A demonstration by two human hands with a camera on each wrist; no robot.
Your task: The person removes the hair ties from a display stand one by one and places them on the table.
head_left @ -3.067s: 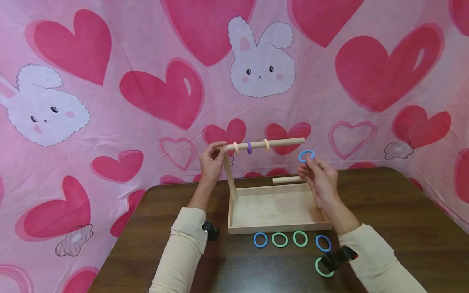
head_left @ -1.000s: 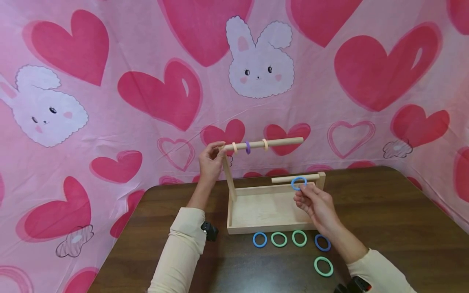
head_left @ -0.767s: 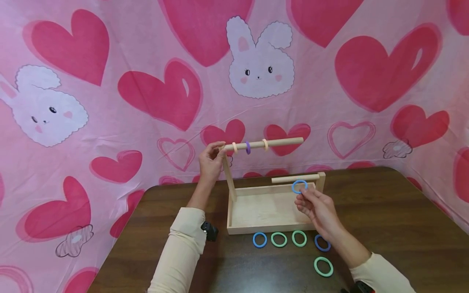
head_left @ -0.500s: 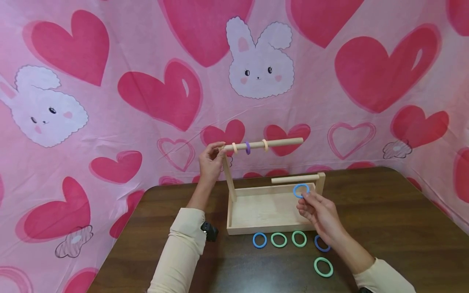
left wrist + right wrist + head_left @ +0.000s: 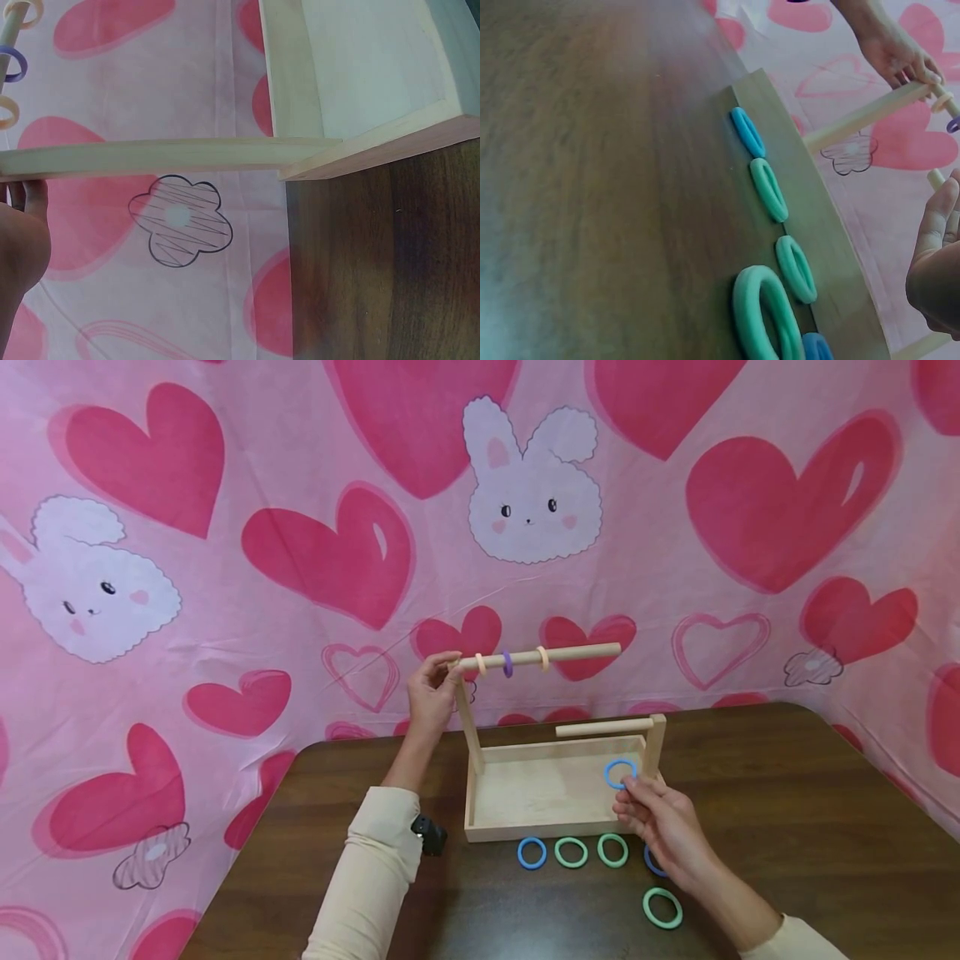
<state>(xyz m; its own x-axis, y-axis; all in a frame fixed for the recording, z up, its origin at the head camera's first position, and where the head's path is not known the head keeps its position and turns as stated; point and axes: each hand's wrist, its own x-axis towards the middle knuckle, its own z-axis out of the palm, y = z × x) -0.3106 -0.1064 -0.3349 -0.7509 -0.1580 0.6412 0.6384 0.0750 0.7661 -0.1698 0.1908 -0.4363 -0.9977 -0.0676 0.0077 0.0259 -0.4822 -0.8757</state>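
My left hand grips the top of the left wooden post, where a long rod meets it. Two peach hair ties, one near the post and one farther out, hang on that rod with a purple hair tie between them. Between thumb and fingers, my right hand pinches a blue hair tie, held up in front of the right post and over the wooden tray. In the right wrist view the held tie is hidden.
Along the tray's front lie a blue hair tie and two green ones. Another blue tie is partly behind my right hand. A green tie sits nearer me. The right post bears a shorter, lower rod.
My right hand has lowered the blue hair tie from beside the long rod's free end, past the short rod, to over the tray. The left hand stays at the post top.
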